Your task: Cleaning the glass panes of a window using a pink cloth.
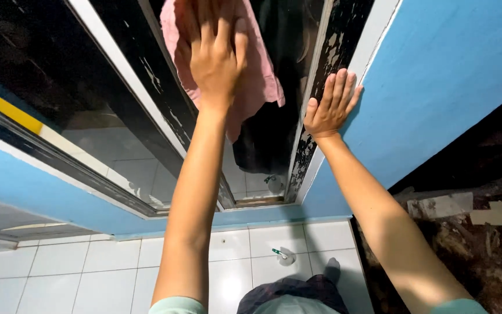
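Room: white tiled floor [117, 273] below, a blue wall [431, 81] to the right, and a dark, broken patch of rubble [483, 232] at the far right edge.
Mirror: a tall glass panel [262, 139] in a worn frame [321, 128] whose dark coating is flaking; it reflects the floor and the bottle.
Left hand: the left hand [213, 52] lies flat on a pink cloth [257, 75], fingers [228, 29] spread wide and pressing the cloth against the glass rather than gripping it.
Right hand: the right hand [332, 104] rests open on the frame at the edge of the blue wall, fingers together and straight, holding nothing.
Cloth: high on the glass, under the left palm, its lower corner hanging free below the wrist.
Bottle: a small spray bottle [283, 254] with a green nozzle lies on the floor tiles just beside the person's foot [332, 268].
Risk 1: the cloth is only pinned by palm pressure, so I judge it could slide out and drop if the hand lifts or the push goes uneven.
Risk 2: hard pushing on the glass could strain the panel, since the frame looks old and peeling.
Risk 3: the right palm on flaking coating could rub loose bits onto the glass or skin.
Risk 4: the bottle lies so near the foot that 1 step back could kick it or trip the person, and wet tiles would add slip.
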